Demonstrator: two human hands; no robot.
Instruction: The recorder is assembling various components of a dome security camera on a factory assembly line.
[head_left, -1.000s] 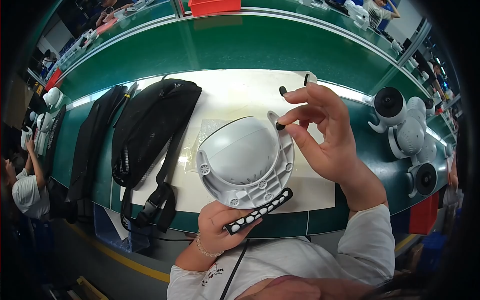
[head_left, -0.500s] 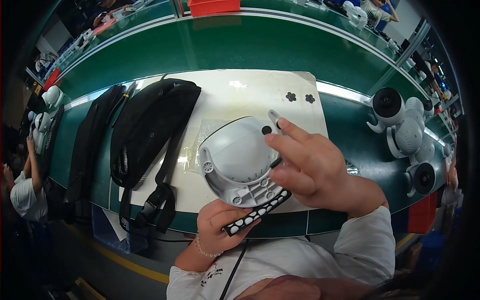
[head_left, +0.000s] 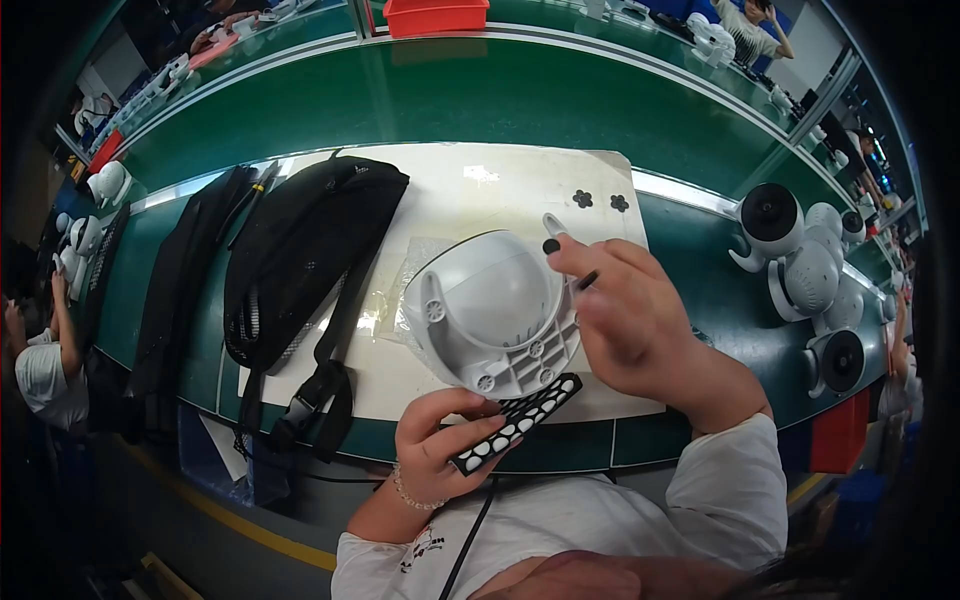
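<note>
A person's left hand (head_left: 450, 440) grips a white dome-shaped housing (head_left: 490, 310) and a black strip of white dots (head_left: 515, 425) beneath it. Their right hand (head_left: 625, 310) pinches a small black pad (head_left: 551, 245) against the housing's upper rim; it could stick crooked or drop.

Pale grey dome housing (head_left: 490, 310) at centre; black strip dotted with white circles (head_left: 518, 424) at six o'clock of it. Small black pad (head_left: 551, 245) at one o'clock. Black mesh bag (head_left: 305, 260) at nine o'clock. Cream mat (head_left: 470, 190) over green bench (head_left: 420, 95). Red bin (head_left: 435, 15) at twelve.
</note>
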